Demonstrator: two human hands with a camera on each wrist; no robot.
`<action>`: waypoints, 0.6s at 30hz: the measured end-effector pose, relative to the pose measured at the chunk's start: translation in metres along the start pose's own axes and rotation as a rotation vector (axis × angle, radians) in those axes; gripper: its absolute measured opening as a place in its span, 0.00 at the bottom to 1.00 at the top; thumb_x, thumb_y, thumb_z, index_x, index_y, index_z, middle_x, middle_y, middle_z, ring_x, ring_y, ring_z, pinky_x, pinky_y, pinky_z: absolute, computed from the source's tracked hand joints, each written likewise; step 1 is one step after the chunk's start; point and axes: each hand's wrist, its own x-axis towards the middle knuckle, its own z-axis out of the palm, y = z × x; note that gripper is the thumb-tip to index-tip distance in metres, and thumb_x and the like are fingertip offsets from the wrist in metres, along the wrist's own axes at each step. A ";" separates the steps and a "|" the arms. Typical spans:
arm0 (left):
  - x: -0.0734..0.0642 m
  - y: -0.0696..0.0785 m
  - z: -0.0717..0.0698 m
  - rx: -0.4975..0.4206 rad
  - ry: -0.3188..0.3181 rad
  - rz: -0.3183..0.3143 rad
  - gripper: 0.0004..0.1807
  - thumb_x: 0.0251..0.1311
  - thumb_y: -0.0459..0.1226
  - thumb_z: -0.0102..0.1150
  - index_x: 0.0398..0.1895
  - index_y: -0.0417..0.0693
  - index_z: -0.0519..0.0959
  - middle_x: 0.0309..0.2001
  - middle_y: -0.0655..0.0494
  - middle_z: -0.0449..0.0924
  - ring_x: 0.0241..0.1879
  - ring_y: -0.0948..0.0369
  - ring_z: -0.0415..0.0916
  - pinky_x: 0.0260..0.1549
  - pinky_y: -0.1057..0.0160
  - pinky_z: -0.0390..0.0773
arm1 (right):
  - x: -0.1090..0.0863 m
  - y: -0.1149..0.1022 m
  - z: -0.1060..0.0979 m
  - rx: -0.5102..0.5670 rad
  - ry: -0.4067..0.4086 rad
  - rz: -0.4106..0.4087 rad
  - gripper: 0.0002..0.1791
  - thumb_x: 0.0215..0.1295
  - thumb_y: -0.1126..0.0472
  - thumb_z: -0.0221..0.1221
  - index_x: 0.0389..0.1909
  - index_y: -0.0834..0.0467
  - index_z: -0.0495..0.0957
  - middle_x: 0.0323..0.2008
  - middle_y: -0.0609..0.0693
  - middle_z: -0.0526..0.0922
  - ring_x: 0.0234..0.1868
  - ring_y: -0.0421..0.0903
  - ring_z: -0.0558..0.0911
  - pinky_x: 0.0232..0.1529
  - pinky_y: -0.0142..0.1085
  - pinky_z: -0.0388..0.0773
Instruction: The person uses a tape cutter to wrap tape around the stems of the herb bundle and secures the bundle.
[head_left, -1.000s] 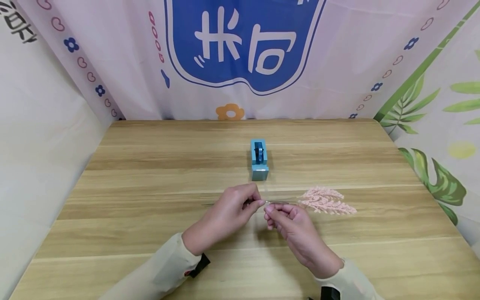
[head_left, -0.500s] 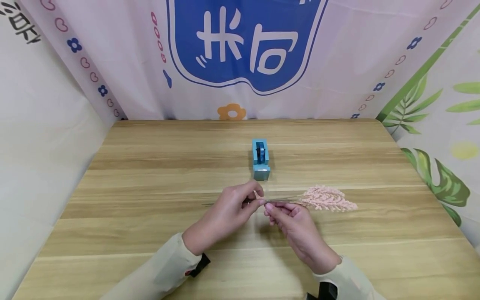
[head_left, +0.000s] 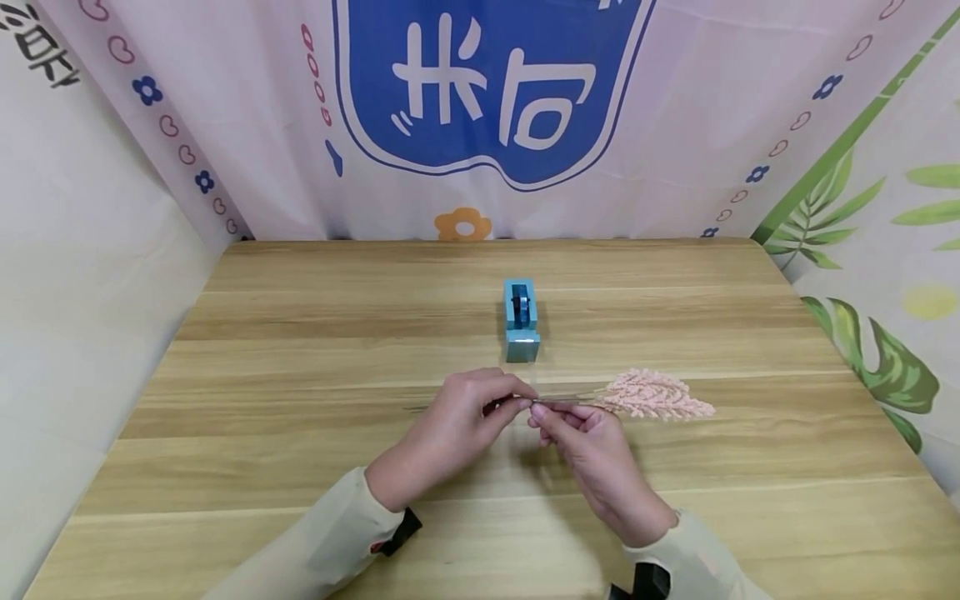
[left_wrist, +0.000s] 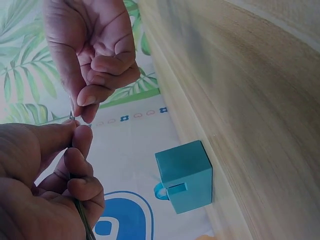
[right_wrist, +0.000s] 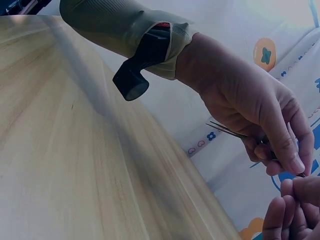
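Note:
A few pink artificial flower sprigs (head_left: 652, 396) lie crosswise over the table in the head view, flower heads to the right. My left hand (head_left: 465, 417) grips their thin stems, whose ends stick out to its left. In the left wrist view, the stems (left_wrist: 84, 220) run through its curled fingers. My right hand (head_left: 592, 462) pinches at the same stems between thumb and forefinger, its fingertips right beside the left ones. In the right wrist view, stem ends (right_wrist: 227, 131) show behind the left hand (right_wrist: 250, 100). The exact pinch spot is mostly hidden by fingers.
A blue tape dispenser (head_left: 522, 321) stands just beyond the hands on the wooden table (head_left: 300, 333). Printed cloth (head_left: 285, 125) hangs behind the table's far edge and along both sides.
The flower heads have drawn closer together and shifted slightly upward in view. My left forefinger, lifted half a second ago, has come down toward the right fingertips. The dispenser stays put.

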 end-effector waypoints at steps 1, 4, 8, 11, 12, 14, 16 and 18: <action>0.000 0.000 0.000 0.003 0.002 -0.001 0.07 0.70 0.31 0.65 0.43 0.49 0.90 0.41 0.58 0.91 0.38 0.68 0.83 0.38 0.71 0.82 | 0.000 0.000 0.000 0.002 0.001 -0.004 0.07 0.72 0.69 0.62 0.37 0.54 0.86 0.31 0.42 0.90 0.34 0.39 0.83 0.40 0.28 0.81; 0.000 0.001 0.000 0.006 0.005 -0.006 0.07 0.70 0.31 0.65 0.43 0.49 0.90 0.40 0.58 0.91 0.38 0.68 0.83 0.37 0.72 0.82 | 0.000 0.001 -0.001 0.004 0.007 -0.014 0.09 0.73 0.69 0.62 0.36 0.53 0.86 0.31 0.42 0.90 0.34 0.39 0.83 0.40 0.28 0.82; 0.000 0.002 0.000 0.001 0.001 -0.022 0.07 0.70 0.30 0.65 0.42 0.48 0.90 0.40 0.57 0.91 0.38 0.67 0.83 0.37 0.71 0.82 | 0.001 0.001 -0.001 -0.001 0.005 -0.009 0.06 0.72 0.69 0.62 0.39 0.56 0.86 0.32 0.43 0.90 0.35 0.39 0.84 0.42 0.29 0.83; 0.000 0.003 -0.001 -0.002 -0.006 -0.034 0.07 0.70 0.31 0.65 0.42 0.48 0.90 0.40 0.56 0.91 0.38 0.67 0.83 0.37 0.71 0.82 | 0.001 0.000 -0.001 -0.016 -0.002 0.008 0.04 0.73 0.68 0.62 0.44 0.61 0.85 0.33 0.43 0.90 0.36 0.40 0.84 0.44 0.30 0.84; 0.000 0.003 -0.001 -0.002 -0.007 -0.035 0.06 0.69 0.31 0.65 0.42 0.48 0.90 0.40 0.56 0.91 0.38 0.67 0.83 0.37 0.72 0.82 | 0.001 0.000 -0.001 -0.021 -0.008 0.013 0.05 0.73 0.68 0.62 0.45 0.63 0.84 0.33 0.43 0.90 0.36 0.40 0.85 0.44 0.31 0.84; 0.001 0.003 -0.001 -0.003 -0.007 -0.035 0.06 0.69 0.31 0.65 0.42 0.48 0.90 0.40 0.56 0.91 0.38 0.67 0.83 0.37 0.71 0.82 | 0.001 0.000 -0.002 -0.034 -0.017 0.020 0.06 0.74 0.67 0.62 0.47 0.65 0.83 0.33 0.43 0.90 0.37 0.40 0.85 0.45 0.31 0.84; 0.001 0.003 0.000 -0.005 -0.007 -0.035 0.06 0.69 0.31 0.65 0.41 0.48 0.90 0.40 0.56 0.91 0.38 0.67 0.84 0.38 0.71 0.83 | 0.001 0.000 -0.002 -0.046 -0.031 0.022 0.07 0.74 0.66 0.61 0.48 0.65 0.83 0.32 0.43 0.90 0.37 0.39 0.85 0.45 0.31 0.84; 0.001 0.003 0.000 -0.004 -0.008 -0.041 0.06 0.69 0.31 0.65 0.41 0.48 0.90 0.40 0.56 0.91 0.38 0.67 0.84 0.38 0.71 0.83 | 0.000 0.000 -0.003 -0.056 -0.047 0.031 0.08 0.74 0.66 0.62 0.48 0.65 0.83 0.33 0.43 0.91 0.37 0.39 0.85 0.45 0.31 0.84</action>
